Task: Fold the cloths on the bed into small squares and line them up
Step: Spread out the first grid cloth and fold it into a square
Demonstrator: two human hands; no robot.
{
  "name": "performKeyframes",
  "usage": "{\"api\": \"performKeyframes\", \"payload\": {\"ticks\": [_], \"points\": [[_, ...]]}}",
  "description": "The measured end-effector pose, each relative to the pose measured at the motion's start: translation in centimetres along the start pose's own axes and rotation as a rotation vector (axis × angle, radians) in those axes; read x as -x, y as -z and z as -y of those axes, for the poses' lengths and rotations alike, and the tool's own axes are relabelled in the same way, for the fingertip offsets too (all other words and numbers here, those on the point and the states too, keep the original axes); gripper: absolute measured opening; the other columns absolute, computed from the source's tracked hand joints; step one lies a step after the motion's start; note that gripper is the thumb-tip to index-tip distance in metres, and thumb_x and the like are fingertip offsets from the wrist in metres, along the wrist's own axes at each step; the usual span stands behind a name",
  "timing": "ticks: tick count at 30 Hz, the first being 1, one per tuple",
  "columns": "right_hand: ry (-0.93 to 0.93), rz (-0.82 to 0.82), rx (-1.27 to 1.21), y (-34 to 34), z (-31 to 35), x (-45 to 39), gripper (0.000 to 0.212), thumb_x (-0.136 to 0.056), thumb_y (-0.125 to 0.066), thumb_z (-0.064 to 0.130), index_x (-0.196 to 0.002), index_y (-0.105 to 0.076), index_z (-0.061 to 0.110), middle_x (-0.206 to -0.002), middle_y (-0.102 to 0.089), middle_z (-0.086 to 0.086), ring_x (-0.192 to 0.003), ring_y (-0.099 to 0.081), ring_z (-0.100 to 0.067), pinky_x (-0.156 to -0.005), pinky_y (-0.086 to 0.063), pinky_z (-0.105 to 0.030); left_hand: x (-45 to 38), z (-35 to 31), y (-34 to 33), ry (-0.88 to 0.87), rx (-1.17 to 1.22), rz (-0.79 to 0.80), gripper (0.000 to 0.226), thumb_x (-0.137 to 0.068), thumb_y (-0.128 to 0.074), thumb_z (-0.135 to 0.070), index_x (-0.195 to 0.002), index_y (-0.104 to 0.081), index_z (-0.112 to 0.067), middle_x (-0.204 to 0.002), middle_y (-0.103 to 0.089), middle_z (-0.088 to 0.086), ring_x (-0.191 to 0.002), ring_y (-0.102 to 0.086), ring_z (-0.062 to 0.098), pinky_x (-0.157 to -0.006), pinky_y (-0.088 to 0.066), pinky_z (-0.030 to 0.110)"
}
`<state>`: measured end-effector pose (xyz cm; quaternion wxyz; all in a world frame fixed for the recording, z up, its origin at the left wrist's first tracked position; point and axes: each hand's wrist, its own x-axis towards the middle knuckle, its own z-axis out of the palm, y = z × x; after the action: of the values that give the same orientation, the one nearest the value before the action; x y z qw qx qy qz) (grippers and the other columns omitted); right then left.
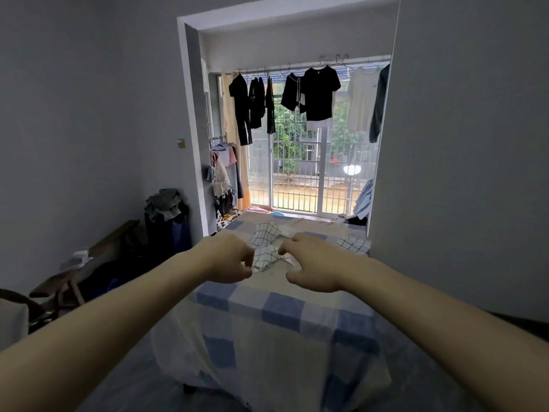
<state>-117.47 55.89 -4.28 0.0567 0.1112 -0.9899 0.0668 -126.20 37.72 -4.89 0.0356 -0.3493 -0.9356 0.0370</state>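
Pinching a white cloth (269, 254) with a dark grid pattern, left hand (230, 258) curled, thumb and fingers closed on the cloth's near left edge; right hand (312, 263) curled too, fingertips meeting the cloth's right side, thumb held below and apart, so cannot tell whether truly gripping or only touching. Lying crumpled and unfolded between the two hands, on the top of the bed (276, 322), near its front edge. Spreading beyond it, a second grid-patterned cloth (269, 230) heaped just behind, touching or overlapping the first, and a third grid cloth (352, 243) flat at the bed's right edge, close to the wall (460, 144). Covering the bed, a blue-and-white checked sheet hanging down over the front and left sides. Leaving bare floor along the bed's left side, with a dark bench (89, 263) and a heaped laundry basket (166, 215) against the left wall. Crowding the bed's right edge, the wall, with no gap visible. Hanging past the bed's far end, dark garments (319, 93) before a barred window (297, 168). Showing a small pale print on one dark garment, too blurred to read.
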Motion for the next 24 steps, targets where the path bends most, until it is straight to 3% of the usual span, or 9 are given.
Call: {"api": "performKeyframes", "payload": {"ticks": [5,14,19,24], "points": [[-0.01,-0.002,0.008,1.4,-6.8,-6.6,0.05,-0.093,-0.056,0.031,-0.14,-0.042,0.021,-0.143,-0.041,-0.004,-0.123,-0.046,-0.021,-0.098,-0.038,-0.032,-8.9,2.4,0.5,0.015,-0.025,0.012,0.028,-0.094,-0.051,-0.041,-0.113,-0.064,-0.026,-0.115,-0.065,-0.008,-0.099,-0.059,0.009,-0.083,-0.052,0.033],[-0.089,0.025,-0.079,-1.5,-19.6,-17.1,0.045,-0.092,-0.055,0.031,-0.135,-0.046,0.024,-0.137,-0.047,-0.003,-0.119,-0.046,-0.019,-0.097,-0.038,-0.032,-23.8,4.1,-2.9,0.043,-0.094,-0.006,0.029,-0.092,-0.049,-0.044,-0.11,-0.066,-0.028,-0.11,-0.065,-0.006,-0.093,-0.057,0.012,-0.058,-0.035,0.023],[-0.176,0.096,-0.174,-5.8,-24.2,-20.9,0.044,-0.092,-0.057,0.03,-0.134,-0.049,0.021,-0.137,-0.05,-0.005,-0.119,-0.05,-0.02,-0.096,-0.041,-0.031,-27.7,6.4,-5.7,0.083,-0.15,0.091,0.031,-0.09,-0.046,-0.047,-0.11,-0.066,-0.034,-0.112,-0.064,-0.007,-0.098,-0.058,0.017,-0.079,-0.05,0.034],[-0.183,0.103,-0.227,-8.7,-26.3,-25.2,0.044,-0.092,-0.057,0.028,-0.135,-0.049,0.019,-0.138,-0.05,-0.006,-0.122,-0.049,-0.02,-0.098,-0.04,-0.032,-31.2,9.5,-8.1,0.108,-0.161,0.149,0.031,-0.092,-0.047,-0.046,-0.113,-0.066,-0.032,-0.115,-0.064,-0.008,-0.104,-0.056,0.016,-0.068,-0.036,0.03]]}}
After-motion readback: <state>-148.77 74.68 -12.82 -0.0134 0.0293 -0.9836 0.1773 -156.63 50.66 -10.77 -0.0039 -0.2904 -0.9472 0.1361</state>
